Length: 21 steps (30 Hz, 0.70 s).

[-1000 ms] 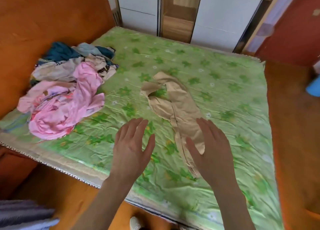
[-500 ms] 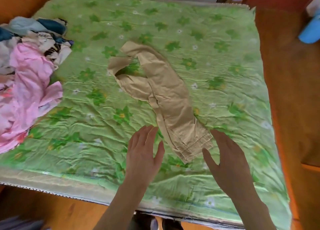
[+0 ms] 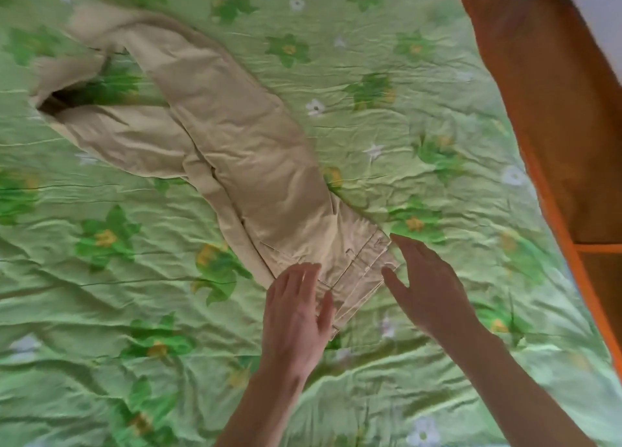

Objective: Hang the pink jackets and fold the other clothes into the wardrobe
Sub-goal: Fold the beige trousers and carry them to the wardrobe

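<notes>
While beige trousers (image 3: 232,150) are lying rumpled on the green floral bedsheet (image 3: 101,295), left hand (image 3: 296,312) and right hand (image 3: 427,291), fingers spread, are flanking the waistband.

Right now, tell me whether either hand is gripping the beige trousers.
No. Both the left hand and right hand are open-fingered at the beige trousers' waistband.

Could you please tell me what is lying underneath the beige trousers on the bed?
The beige trousers lie on the green flowered sheet, which shows all around them. Anything directly beneath the fabric is covered.
</notes>
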Tool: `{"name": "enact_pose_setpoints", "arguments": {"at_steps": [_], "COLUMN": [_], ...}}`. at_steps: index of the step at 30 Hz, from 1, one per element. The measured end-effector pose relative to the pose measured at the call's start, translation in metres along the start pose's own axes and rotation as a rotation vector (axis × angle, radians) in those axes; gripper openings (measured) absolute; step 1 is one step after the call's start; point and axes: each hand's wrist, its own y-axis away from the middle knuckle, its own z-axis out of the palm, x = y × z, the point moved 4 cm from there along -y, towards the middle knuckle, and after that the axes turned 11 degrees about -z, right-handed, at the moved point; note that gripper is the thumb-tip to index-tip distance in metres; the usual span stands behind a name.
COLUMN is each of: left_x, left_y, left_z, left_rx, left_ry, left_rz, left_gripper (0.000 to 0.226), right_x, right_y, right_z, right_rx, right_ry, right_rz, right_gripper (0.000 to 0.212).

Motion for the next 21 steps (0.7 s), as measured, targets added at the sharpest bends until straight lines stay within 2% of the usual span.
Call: {"name": "enact_pose_setpoints", "arguments": {"at_steps": [3,5,8,10,15,19,21], "left_x": [-0.006,-0.013,-0.02,-0.02,-0.011,-0.006,0.0], "left_y": [-0.011,-0.014,-0.011,-0.009,-0.014,-0.018,-0.023], "left_z": [0.035,0.047,0.057,0.056,0.042,0.01,-0.011], "left_rx": [-0.08,-0.1,-0.125,-0.105,-0.011,0.105,0.155], "left_ry": [-0.086,-0.141,-0.256,-0.261,-0.134,0.049,0.13], "left_rz": [0.066,0.109,0.155,0.154,0.122,0.049,0.029], "left_gripper": [0.056,0.068,0.088,0.076,0.019,0.014,0.01], "right_x": [0.025,0.034,0.042,0.045,0.04,0.023,0.007], "right_y": [-0.019,-0.025,-0.031,-0.033,-0.029,-0.017,-0.008], "right_z": [0.03,0.05,0.066,0.068,0.07,0.076,0.08], "right_rx": [-0.061,-0.098,-0.059,-0.018,0.133,0.278,0.307], "right_ry": [-0.034,-0.063,-0.123,-0.241,-0.802,-1.163,-1.227], "right_rz": [0.081,0.124,0.155,0.182,0.283,0.363,0.336], "right_gripper": [0.067,0.074,0.087,0.086,0.073,0.065,0.076]}}
